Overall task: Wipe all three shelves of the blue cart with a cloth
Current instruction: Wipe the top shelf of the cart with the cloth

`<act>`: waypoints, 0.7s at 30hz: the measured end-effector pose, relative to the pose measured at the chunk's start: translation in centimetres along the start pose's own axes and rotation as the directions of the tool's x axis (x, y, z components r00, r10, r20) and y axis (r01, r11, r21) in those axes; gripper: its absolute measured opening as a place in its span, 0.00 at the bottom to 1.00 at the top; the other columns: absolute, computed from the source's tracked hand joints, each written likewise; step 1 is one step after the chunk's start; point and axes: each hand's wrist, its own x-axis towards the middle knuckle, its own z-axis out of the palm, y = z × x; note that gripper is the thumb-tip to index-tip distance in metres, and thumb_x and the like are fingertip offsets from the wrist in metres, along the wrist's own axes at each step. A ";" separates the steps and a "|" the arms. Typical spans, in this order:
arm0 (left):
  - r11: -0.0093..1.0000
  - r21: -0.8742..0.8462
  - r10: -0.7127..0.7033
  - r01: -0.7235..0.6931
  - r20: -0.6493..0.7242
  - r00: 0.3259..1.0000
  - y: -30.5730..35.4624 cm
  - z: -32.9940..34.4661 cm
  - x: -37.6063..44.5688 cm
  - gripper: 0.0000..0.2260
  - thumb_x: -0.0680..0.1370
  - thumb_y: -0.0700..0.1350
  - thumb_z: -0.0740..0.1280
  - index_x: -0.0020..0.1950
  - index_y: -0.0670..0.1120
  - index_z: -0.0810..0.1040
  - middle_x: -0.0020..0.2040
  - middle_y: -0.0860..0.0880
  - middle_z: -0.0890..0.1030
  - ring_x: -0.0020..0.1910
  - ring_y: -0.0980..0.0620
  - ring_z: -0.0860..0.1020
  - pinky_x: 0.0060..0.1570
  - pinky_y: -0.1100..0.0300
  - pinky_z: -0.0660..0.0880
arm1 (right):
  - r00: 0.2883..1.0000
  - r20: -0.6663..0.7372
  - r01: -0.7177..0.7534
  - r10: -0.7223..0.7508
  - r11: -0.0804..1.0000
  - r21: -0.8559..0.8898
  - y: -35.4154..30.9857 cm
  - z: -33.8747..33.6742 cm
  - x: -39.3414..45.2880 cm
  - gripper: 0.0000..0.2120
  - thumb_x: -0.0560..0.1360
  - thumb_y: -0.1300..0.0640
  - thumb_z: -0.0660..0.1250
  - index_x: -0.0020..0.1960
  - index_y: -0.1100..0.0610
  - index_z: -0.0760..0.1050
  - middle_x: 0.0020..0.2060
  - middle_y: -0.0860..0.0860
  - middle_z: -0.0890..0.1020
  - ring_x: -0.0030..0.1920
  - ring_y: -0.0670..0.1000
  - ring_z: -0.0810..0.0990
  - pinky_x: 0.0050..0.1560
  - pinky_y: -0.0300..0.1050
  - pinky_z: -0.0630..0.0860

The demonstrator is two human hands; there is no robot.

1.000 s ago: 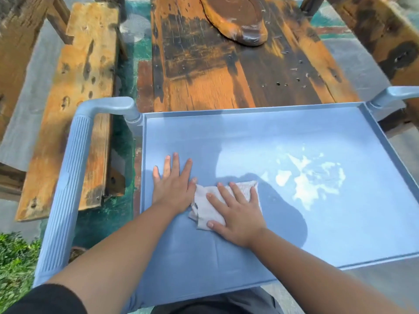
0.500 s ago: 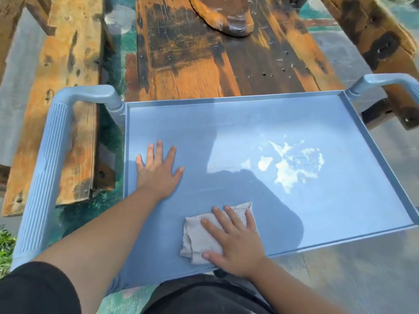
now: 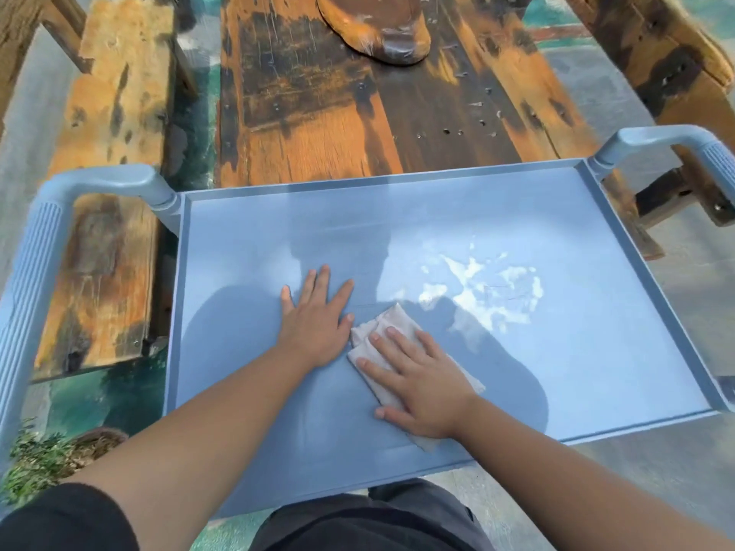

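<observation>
Top shelf (image 3: pixel 246 248) of the blue cart (image 3: pixel 620 312) in view from above, a shallow tray with a raised rim all round; the lower shelves are hidden beneath it. Left hand (image 3: pixel 314 324) lies flat on the shelf floor near the middle, palm down, fingers straight and spread, holding nothing. Right hand (image 3: pixel 417 383) lies just beside it, palm down on the cloth (image 3: pixel 382 324), fingers straight and slightly fanned, pressing rather than gripping. Cloth is pale, folded, angled across the shelf; one corner pokes out past the fingertips toward the far side, another edge shows beyond the wrist near the front rim. Left thumb tip is close to the cloth's near corner; contact cannot be told. To the right of the hands a bright patch of glare (image 3: pixel 481 292) sits on the shelf, blotchy and white, just beyond the cloth's far corner. A dark shadow of the person falls over the near half of the shelf. Ribbed handle (image 3: pixel 35 312) runs down the cart's left end; a matching handle (image 3: pixel 676 141) curves at the right end. Behind the cart stands a worn wooden table (image 3: pixel 318 113), orange and black stained, with a brown rounded object (image 3: pixel 378 25) on its far part. Weathered bench (image 3: pixel 115 153) to the left. Green plant (image 3: pixel 35 459) in the lower left corner. Black sleeve (image 3: pixel 59 518) covers the left upper arm.
</observation>
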 end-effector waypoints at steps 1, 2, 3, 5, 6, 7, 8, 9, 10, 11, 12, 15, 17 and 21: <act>1.000 0.002 -0.018 0.018 -0.012 1.000 0.2 0.1 0.2 0.26 0.80 0.58 0.52 0.78 0.60 0.51 0.80 0.48 0.43 0.78 0.49 0.42 0.70 0.35 0.43 | 0.999 0.041 0.026 -0.026 1.000 0.016 0.7 0.0 0.3 0.33 0.77 0.31 0.50 0.78 0.39 0.48 0.79 0.51 0.52 0.78 0.57 0.48 0.74 0.64 0.48; 1.000 0.003 -0.029 0.029 -0.030 0.999 0.2 0.3 0.2 0.26 0.80 0.58 0.52 0.78 0.60 0.52 0.80 0.48 0.44 0.78 0.49 0.43 0.71 0.36 0.43 | 0.999 0.052 -0.001 -0.001 0.999 0.040 1.0 0.2 0.6 0.32 0.77 0.31 0.49 0.78 0.38 0.47 0.79 0.50 0.52 0.78 0.56 0.48 0.74 0.63 0.46; 0.999 0.001 -0.040 0.040 -0.055 0.998 0.1 0.4 0.0 0.26 0.80 0.58 0.52 0.78 0.59 0.52 0.80 0.48 0.45 0.78 0.49 0.43 0.71 0.36 0.44 | 0.998 0.045 -0.044 0.042 0.997 0.057 1.0 0.4 0.9 0.32 0.76 0.31 0.49 0.77 0.38 0.47 0.79 0.50 0.53 0.78 0.56 0.48 0.74 0.63 0.46; 0.997 0.009 -0.077 0.079 -0.112 0.991 0.0 0.6 -0.2 0.26 0.80 0.58 0.51 0.78 0.56 0.52 0.80 0.46 0.47 0.78 0.47 0.44 0.72 0.38 0.45 | 0.994 0.029 -0.109 0.107 0.991 0.083 0.8 0.7 1.6 0.33 0.76 0.31 0.51 0.77 0.38 0.48 0.79 0.50 0.52 0.78 0.56 0.48 0.72 0.65 0.47; 0.995 0.016 -0.100 0.103 -0.129 0.987 0.0 0.7 -0.2 0.27 0.81 0.58 0.50 0.79 0.54 0.52 0.80 0.45 0.47 0.78 0.47 0.45 0.72 0.38 0.46 | 0.992 0.019 -0.128 0.127 0.987 0.098 0.9 0.8 1.9 0.33 0.75 0.30 0.52 0.77 0.37 0.47 0.79 0.50 0.51 0.78 0.56 0.48 0.71 0.66 0.47; 0.992 0.022 -0.118 0.122 -0.134 0.984 0.1 0.7 -0.2 0.28 0.81 0.58 0.49 0.79 0.52 0.51 0.80 0.45 0.48 0.78 0.46 0.45 0.72 0.38 0.46 | 0.990 0.001 -0.142 0.143 0.984 0.107 1.0 0.9 2.2 0.33 0.75 0.30 0.52 0.77 0.37 0.47 0.79 0.50 0.52 0.78 0.57 0.49 0.71 0.66 0.48; 0.991 0.024 -0.128 0.132 -0.135 0.983 0.2 0.8 -0.1 0.28 0.81 0.58 0.49 0.79 0.51 0.51 0.80 0.45 0.48 0.78 0.46 0.46 0.72 0.38 0.47 | 0.987 -0.022 -0.156 0.160 0.981 0.111 1.1 1.0 2.4 0.33 0.75 0.30 0.52 0.77 0.36 0.47 0.79 0.51 0.53 0.78 0.57 0.50 0.71 0.67 0.50; 0.991 0.025 -0.130 0.135 -0.136 0.982 0.3 0.8 0.1 0.28 0.81 0.58 0.49 0.79 0.50 0.51 0.80 0.44 0.48 0.78 0.45 0.46 0.72 0.38 0.47 | 0.984 -0.043 -0.170 0.175 0.979 0.117 1.4 1.1 2.7 0.33 0.75 0.30 0.52 0.77 0.36 0.48 0.78 0.51 0.54 0.78 0.58 0.52 0.70 0.67 0.52; 0.991 0.027 -0.130 0.135 -0.134 0.982 0.3 0.9 0.2 0.28 0.81 0.57 0.49 0.79 0.50 0.51 0.80 0.44 0.47 0.78 0.45 0.46 0.72 0.38 0.48 | 0.980 -0.057 -0.180 0.188 0.976 0.126 1.5 1.1 3.0 0.33 0.75 0.31 0.52 0.77 0.36 0.48 0.78 0.51 0.55 0.77 0.58 0.53 0.70 0.68 0.53; 0.991 0.032 -0.128 0.133 -0.129 0.983 0.2 0.8 0.2 0.28 0.81 0.56 0.49 0.79 0.49 0.51 0.80 0.44 0.47 0.78 0.45 0.46 0.72 0.38 0.48 | 0.977 -0.065 -0.192 0.202 0.972 0.135 1.6 1.2 3.5 0.33 0.75 0.31 0.52 0.77 0.36 0.48 0.78 0.51 0.56 0.77 0.58 0.53 0.70 0.67 0.53; 0.991 0.037 -0.125 0.130 -0.129 0.984 0.2 0.9 0.1 0.27 0.81 0.56 0.49 0.79 0.49 0.51 0.80 0.44 0.47 0.78 0.45 0.46 0.72 0.38 0.48 | 0.973 -0.070 -0.210 0.222 0.967 0.147 1.8 1.3 4.0 0.33 0.75 0.31 0.52 0.77 0.36 0.48 0.78 0.51 0.55 0.78 0.57 0.52 0.70 0.67 0.52; 0.991 0.025 -0.123 0.128 -0.140 0.982 0.2 0.8 0.0 0.28 0.80 0.55 0.48 0.79 0.49 0.52 0.80 0.44 0.47 0.78 0.45 0.46 0.72 0.39 0.48 | 0.940 -0.081 -0.312 0.331 0.932 0.184 3.0 0.7 6.9 0.33 0.75 0.31 0.51 0.77 0.36 0.46 0.79 0.51 0.53 0.78 0.56 0.47 0.72 0.65 0.43; 0.990 0.015 -0.138 0.141 -0.126 0.982 0.4 0.8 0.2 0.29 0.79 0.56 0.47 0.79 0.49 0.52 0.80 0.45 0.46 0.78 0.46 0.45 0.73 0.39 0.47 | 0.922 -0.086 -0.356 0.378 0.913 0.197 4.4 0.1 9.5 0.33 0.75 0.32 0.49 0.77 0.37 0.46 0.79 0.52 0.52 0.78 0.57 0.45 0.72 0.64 0.39; 0.988 0.030 -0.149 0.153 -0.105 0.983 0.4 0.8 0.4 0.30 0.78 0.58 0.47 0.79 0.49 0.52 0.80 0.45 0.46 0.78 0.46 0.45 0.72 0.38 0.47 | 0.911 -0.110 -0.381 0.398 0.913 0.146 7.0 -0.8 14.2 0.33 0.75 0.32 0.47 0.77 0.39 0.47 0.79 0.54 0.52 0.77 0.60 0.45 0.72 0.65 0.40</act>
